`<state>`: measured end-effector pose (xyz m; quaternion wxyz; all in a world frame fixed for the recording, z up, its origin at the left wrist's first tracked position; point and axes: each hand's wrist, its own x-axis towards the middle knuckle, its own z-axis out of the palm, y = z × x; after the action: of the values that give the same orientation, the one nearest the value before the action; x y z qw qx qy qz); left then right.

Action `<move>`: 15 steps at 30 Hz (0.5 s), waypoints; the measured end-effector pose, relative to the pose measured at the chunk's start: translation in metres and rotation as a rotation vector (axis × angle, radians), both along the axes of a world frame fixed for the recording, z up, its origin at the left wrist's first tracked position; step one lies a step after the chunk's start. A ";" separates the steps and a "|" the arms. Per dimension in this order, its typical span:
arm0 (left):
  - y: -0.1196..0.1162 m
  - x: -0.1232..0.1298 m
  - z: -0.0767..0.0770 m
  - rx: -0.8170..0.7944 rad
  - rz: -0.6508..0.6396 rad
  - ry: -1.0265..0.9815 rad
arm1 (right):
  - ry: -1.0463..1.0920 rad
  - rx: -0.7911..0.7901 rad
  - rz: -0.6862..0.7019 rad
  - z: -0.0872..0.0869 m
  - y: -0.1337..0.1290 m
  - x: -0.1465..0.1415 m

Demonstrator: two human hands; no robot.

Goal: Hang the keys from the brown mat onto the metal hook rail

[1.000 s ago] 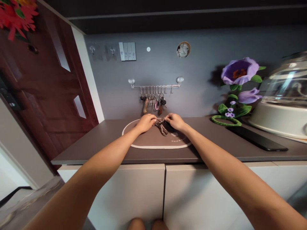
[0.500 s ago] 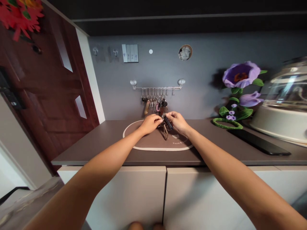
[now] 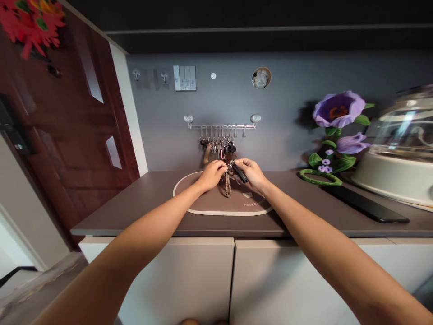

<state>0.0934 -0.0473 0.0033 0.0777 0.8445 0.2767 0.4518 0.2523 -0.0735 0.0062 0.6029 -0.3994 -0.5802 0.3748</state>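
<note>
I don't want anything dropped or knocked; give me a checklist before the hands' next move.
1. Left hand pinching the small metal piece: ok.
2. Right hand gripping the black fob: ok.
3. Braided strap hanging loose below the hands: ok.
4. Strap lifted off the mat: cannot tell.
5. Phone apart from both hands: ok, off to the right.
6. Key rail mounted at both ends: ok.

Light is soft and rather dim; the purple flower [image 3: 353, 110] throws a dark shadow leftward on the wall [image 3: 223, 100], the clear dome [image 3: 399, 133] glares, and wide-angle edges stretch, perhaps slightly blurred.
</note>
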 end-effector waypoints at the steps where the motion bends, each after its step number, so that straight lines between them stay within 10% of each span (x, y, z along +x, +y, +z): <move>1: 0.000 -0.001 0.001 0.008 0.016 -0.010 | 0.018 -0.020 0.006 0.001 -0.001 0.000; 7: 0.003 -0.001 0.003 -0.108 -0.046 -0.149 | 0.143 -0.099 0.084 0.001 0.000 0.001; 15: 0.004 0.006 -0.003 -0.655 -0.432 -0.568 | 0.160 -0.231 0.251 -0.001 -0.004 -0.002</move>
<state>0.0990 -0.0435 0.0001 0.5039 0.6571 0.1906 0.5273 0.2499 -0.0774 0.0053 0.5458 -0.3595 -0.5286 0.5417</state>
